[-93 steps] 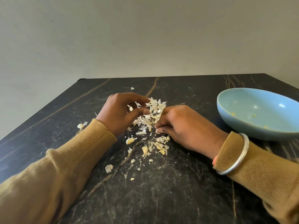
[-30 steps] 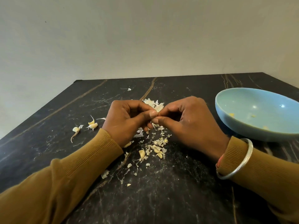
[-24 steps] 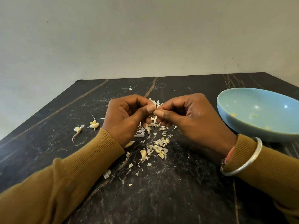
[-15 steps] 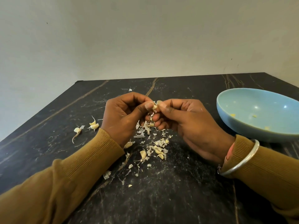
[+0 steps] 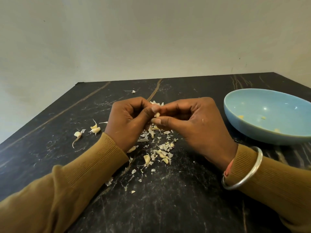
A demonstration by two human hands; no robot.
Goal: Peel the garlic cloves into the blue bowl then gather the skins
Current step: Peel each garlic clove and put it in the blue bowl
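Loose skins (image 5: 164,149) litter the dark stone table (image 5: 168,207) directly beneath the hands, likely so peelings fall onto one heap. Above them, the left hand (image 5: 127,121) and right hand (image 5: 193,125) are both curled, their thumbs and forefingers pinching one garlic clove (image 5: 157,114), apparently mid-peel. Unpeeled cloves (image 5: 95,129) lie to the left. The blue bowl (image 5: 252,132), near the right hand, shows only a few yellowish bits.
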